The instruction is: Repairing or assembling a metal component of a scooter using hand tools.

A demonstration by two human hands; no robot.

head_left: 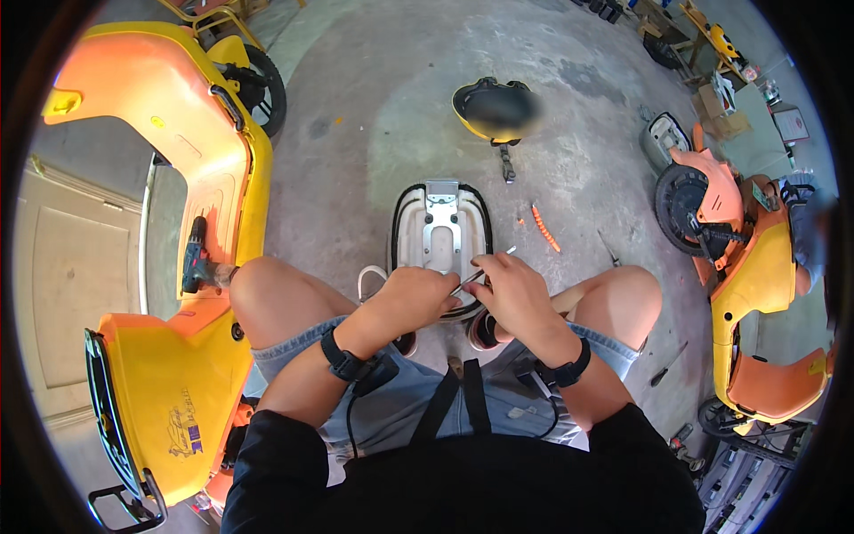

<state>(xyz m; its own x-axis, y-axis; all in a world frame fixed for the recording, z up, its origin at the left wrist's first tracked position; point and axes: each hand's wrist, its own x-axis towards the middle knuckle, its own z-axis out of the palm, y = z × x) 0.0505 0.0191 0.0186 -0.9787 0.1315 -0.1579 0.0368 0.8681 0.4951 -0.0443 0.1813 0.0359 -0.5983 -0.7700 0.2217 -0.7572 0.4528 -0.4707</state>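
Floor (338,178): bare grey concrete, scuffed and unevenly toned, with a darker stain (589,78) in the upper right portion and small pale marks scattered across the surface. Left side: a cream panelled door (76,285) with a visible hinge (113,206); paint appears even. Upper left: a yellow tubular furniture frame (203,15), cut off by the view's edge; type not determinable. Upper right: cardboard boxes (722,120) beside a pale green-grey surface (763,133). Lighting: adequate, brighter on the central floor, darker toward the outer edges.
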